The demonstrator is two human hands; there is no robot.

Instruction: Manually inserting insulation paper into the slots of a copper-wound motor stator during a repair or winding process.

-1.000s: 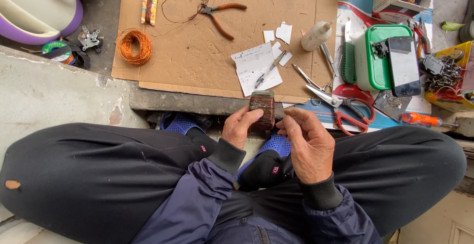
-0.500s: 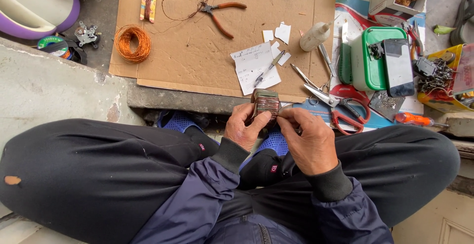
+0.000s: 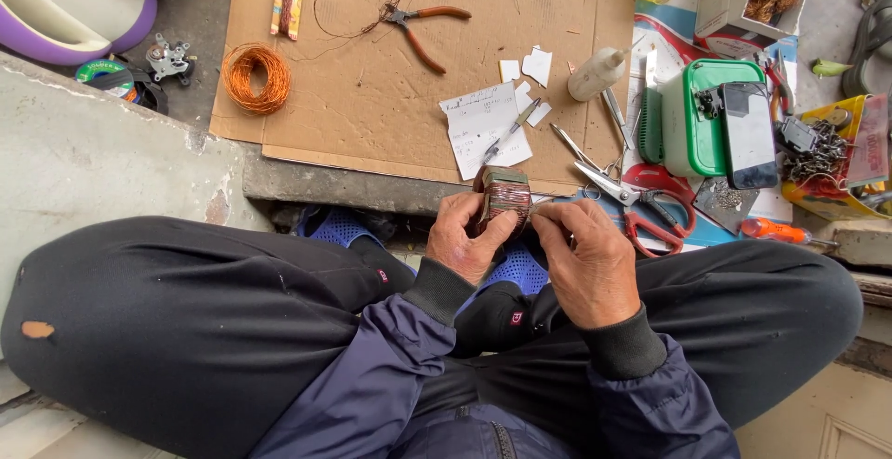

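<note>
Head view looks down on a seated person in dark trousers, whose two hands are held together above the knees, just off the near edge of a flat brown cardboard sheet [image 3: 390,87] laid on the ground. A small block-shaped coil wound with reddish-brown copper wire [image 3: 502,197] is clasped in the left hand [image 3: 469,243], the fingers closed round its lower part. The right hand [image 3: 587,259] is pressed against the coil's right side, fingertips pinched together; whether a wire end is caught between them cannot be told.

On the cardboard, a loose hank of orange copper wire [image 3: 257,78] is seen near the left edge, red-handled pliers [image 3: 423,27] with thin wire strands near the far edge, and white paper slips with a pen [image 3: 483,129] near the near edge. Red-handled scissors [image 3: 641,203] lie just right of the hands, beside a green plastic box with a dark phone [image 3: 748,134] resting on it.

A likely risk is judged to be fine wire being kinked or snapped if pulled too hard by the pinching fingers, or the winding being loosened should the left-hand clasp slacken. The coil could also be dropped between the knees.
</note>
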